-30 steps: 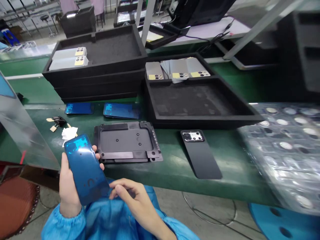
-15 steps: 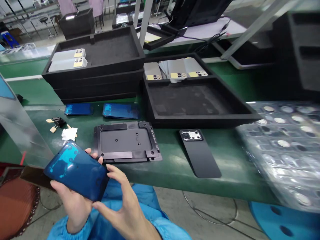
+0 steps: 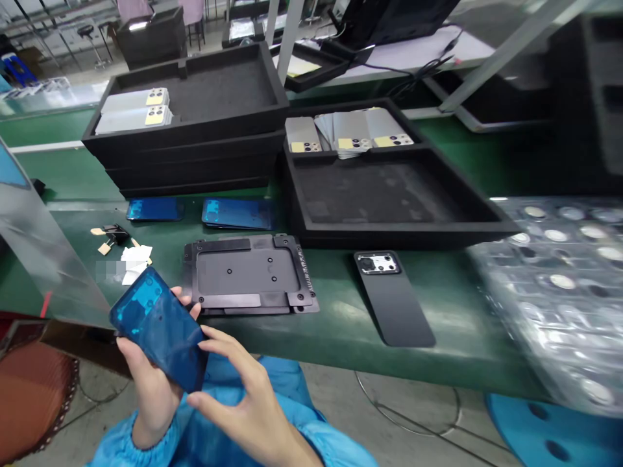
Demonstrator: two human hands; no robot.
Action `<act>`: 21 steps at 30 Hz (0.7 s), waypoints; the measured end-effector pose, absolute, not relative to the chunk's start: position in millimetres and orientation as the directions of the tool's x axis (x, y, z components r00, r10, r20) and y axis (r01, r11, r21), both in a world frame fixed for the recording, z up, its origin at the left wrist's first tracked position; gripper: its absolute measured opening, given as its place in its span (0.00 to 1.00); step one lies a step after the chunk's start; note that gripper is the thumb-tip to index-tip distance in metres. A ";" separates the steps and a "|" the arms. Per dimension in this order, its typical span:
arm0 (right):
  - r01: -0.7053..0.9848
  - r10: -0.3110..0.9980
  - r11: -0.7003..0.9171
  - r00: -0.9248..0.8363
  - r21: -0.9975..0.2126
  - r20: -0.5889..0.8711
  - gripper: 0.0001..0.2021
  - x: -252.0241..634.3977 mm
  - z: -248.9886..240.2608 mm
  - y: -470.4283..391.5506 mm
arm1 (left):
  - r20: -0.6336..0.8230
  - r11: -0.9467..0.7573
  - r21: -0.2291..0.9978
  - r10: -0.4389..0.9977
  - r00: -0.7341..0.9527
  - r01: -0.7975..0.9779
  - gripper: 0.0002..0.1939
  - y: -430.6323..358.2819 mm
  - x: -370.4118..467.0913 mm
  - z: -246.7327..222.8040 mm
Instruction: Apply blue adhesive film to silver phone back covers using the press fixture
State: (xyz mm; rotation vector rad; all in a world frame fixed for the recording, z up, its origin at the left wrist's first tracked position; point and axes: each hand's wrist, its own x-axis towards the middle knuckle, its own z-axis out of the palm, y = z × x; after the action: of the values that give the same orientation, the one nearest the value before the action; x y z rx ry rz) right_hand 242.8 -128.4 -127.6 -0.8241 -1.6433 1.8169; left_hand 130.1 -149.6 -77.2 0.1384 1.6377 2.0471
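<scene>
My left hand [image 3: 153, 395] grips a glossy blue phone back cover [image 3: 168, 331], its fingers behind the far edge and its thumb at the near edge. The cover is tilted, with a lighter cyan patch at its upper left end. At the cover's lower right end, my right hand [image 3: 248, 389] has its thumb and fingertips on the edges. Just beyond the hands lies a black metal fixture [image 3: 248, 275] with a shallow recess. A dark grey phone [image 3: 396, 305] with a silver camera area rests on the bench to the right.
Blue covers [image 3: 238, 214] lie behind the fixture. Black trays [image 3: 195, 143] and another black tray [image 3: 403, 230] hold silver-grey panels [image 3: 353, 130]. Clear plastic blister trays [image 3: 559, 311] stand at right. White paper scraps [image 3: 135, 259] and a black clip [image 3: 117, 235] lie at left.
The blue cover has shifted slightly right and is turned more steeply, with less glare on it. Both hands stay on it, and the view has shifted a little.
</scene>
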 end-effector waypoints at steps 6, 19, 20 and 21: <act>-0.092 0.666 -0.308 -0.731 -0.947 -0.146 0.25 244.9 -124.4 -128.0 | -0.137 -0.198 0.938 0.541 -0.830 -0.285 0.39 -158.2 124.2 -83.1; -0.286 0.386 -0.825 -0.915 -0.488 -0.115 0.22 235.4 -122.7 -123.2 | -0.040 -0.078 0.992 0.574 -0.818 -0.103 0.49 -153.1 105.2 -79.3; -0.275 0.373 -0.836 -0.920 -0.475 -0.124 0.22 235.2 -121.8 -123.1 | -0.034 -0.083 0.992 0.565 -0.824 -0.098 0.50 -152.2 105.4 -79.6; -0.266 0.364 -0.845 -0.922 -0.463 -0.135 0.23 234.9 -121.4 -123.1 | -0.025 -0.090 0.992 0.558 -0.829 -0.091 0.50 -151.5 105.4 -80.1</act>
State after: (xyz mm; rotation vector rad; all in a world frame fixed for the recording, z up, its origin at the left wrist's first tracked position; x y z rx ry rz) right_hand 234.9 -123.1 -121.4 -0.3111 -0.6374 2.7188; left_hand 105.4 -151.5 -80.1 0.5074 1.7504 1.9699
